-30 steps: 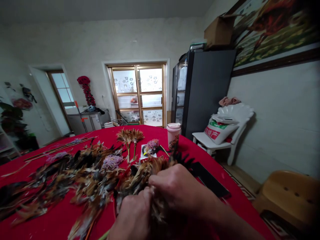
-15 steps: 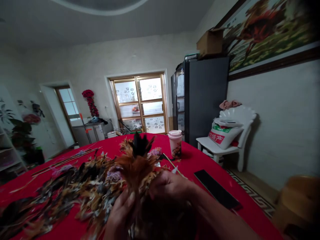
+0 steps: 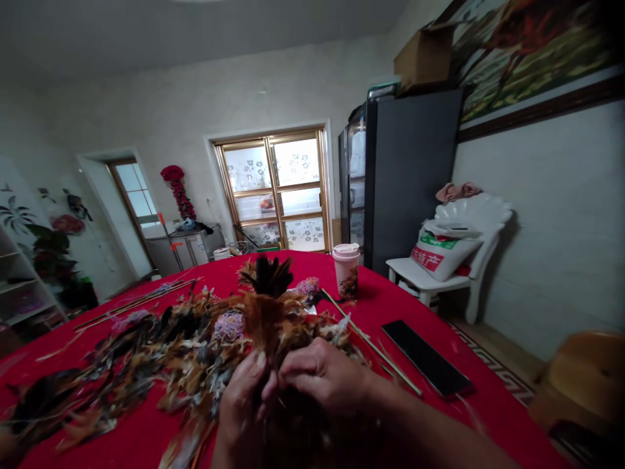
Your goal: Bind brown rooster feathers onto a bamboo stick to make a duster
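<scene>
Holding: left grip (image 3: 243,405) and right grip (image 3: 325,381) both pinch the feather bunch (image 3: 266,312).
Edge: phone (image 3: 427,358) lies near the worktop (image 3: 387,306) right edge.
Room: bare red patch between cup (image 3: 346,270) and phone.

I see my left hand (image 3: 241,407) low in the middle, fingers curled closed with tips toward 12 o'clock. My right hand (image 3: 325,381) sits at its 3 o'clock, touching it, with fingertips pinched together toward 9 o'clock. Its bare forearm (image 3: 430,430) runs off toward 4 o'clock.
</scene>
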The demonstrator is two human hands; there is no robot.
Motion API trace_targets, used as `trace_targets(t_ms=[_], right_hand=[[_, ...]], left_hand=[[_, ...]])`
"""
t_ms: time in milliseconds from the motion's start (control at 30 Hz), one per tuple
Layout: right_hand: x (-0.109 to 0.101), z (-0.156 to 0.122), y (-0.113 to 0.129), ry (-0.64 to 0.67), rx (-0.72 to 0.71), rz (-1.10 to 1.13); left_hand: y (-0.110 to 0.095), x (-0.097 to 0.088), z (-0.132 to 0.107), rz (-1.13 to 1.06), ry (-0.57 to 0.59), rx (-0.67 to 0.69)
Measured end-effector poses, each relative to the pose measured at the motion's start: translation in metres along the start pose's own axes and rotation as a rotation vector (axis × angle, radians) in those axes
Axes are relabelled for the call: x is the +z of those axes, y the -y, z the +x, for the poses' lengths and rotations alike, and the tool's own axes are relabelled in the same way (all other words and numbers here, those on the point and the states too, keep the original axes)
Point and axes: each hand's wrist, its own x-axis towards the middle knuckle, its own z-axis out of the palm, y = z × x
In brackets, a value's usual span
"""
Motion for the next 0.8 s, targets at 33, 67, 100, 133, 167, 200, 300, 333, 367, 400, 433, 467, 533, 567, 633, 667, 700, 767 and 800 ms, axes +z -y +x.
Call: trace_targets(t_ms=[33, 67, 100, 133, 167, 200, 300, 333, 367, 400, 433, 467, 533, 567, 633, 667, 700, 767, 800], right_hand=[[0.0, 0.0, 0.001, -0.002, 0.016, -0.02], [-0.001, -0.001, 0.002, -0.01, 0.03, -0.052], [-0.001, -0.001, 0.002, -0.021, 0.04, -0.096], [-0.002, -0.002, 0.003, -0.037, 0.044, -0.148], [-0.003, -0.002, 0.003, -0.05, 0.04, -0.199], [-0.004, -0.002, 0.003, -0.059, 0.032, -0.247], [-0.01, -0.002, 0.004, -0.036, 0.023, -0.359], [-0.012, -0.002, 0.005, -0.022, 0.032, -0.393], [-0.016, -0.002, 0.006, -0.006, 0.048, -0.428], [-0.021, -0.003, 0.008, 0.012, 0.068, -0.456], [-0.027, -0.005, 0.011, 0.032, 0.088, -0.469], [-0.034, -0.007, 0.015, 0.06, 0.106, -0.464], [-0.052, -0.013, 0.024, 0.183, 0.126, -0.376], [-0.062, -0.016, 0.029, 0.281, 0.129, -0.297], [-0.08, -0.022, 0.038, 0.497, 0.142, -0.12], [-0.088, -0.024, 0.041, 0.522, 0.149, -0.079], [-0.093, -0.025, 0.041, 0.496, 0.164, -0.074], [-0.098, -0.024, 0.037, 0.318, 0.203, -0.165], [-0.098, -0.022, 0.033, 0.223, 0.228, -0.238]], left_hand=[[0.001, 0.0, 0.001, -0.011, 0.048, -0.021], [0.001, 0.001, 0.002, -0.019, 0.086, -0.032], [0.001, 0.001, 0.002, -0.024, 0.106, -0.033], [0.001, 0.002, 0.001, -0.031, 0.11, -0.028], [0.0, 0.003, 0.001, -0.036, 0.103, -0.019], [-0.001, 0.005, 0.0, -0.038, 0.09, -0.009], [-0.004, 0.007, -0.002, -0.057, 0.096, -0.018], [-0.004, 0.007, -0.001, -0.067, 0.098, -0.027], [-0.004, 0.006, 0.0, -0.08, 0.088, -0.038], [-0.004, 0.004, 0.001, -0.096, 0.072, -0.051], [-0.003, 0.002, 0.002, -0.117, 0.057, -0.066], [-0.003, -0.001, 0.002, -0.139, 0.046, -0.077], [-0.003, -0.004, 0.002, -0.171, 0.041, -0.084], [-0.003, -0.006, 0.001, -0.177, 0.046, -0.081], [-0.005, -0.007, -0.002, -0.17, 0.063, -0.07], [-0.006, -0.007, -0.003, -0.163, 0.069, -0.068], [-0.007, -0.006, -0.004, -0.163, 0.076, -0.074], [-0.011, -0.005, -0.007, -0.185, 0.078, -0.095], [-0.012, -0.004, -0.008, -0.205, 0.067, -0.106]])
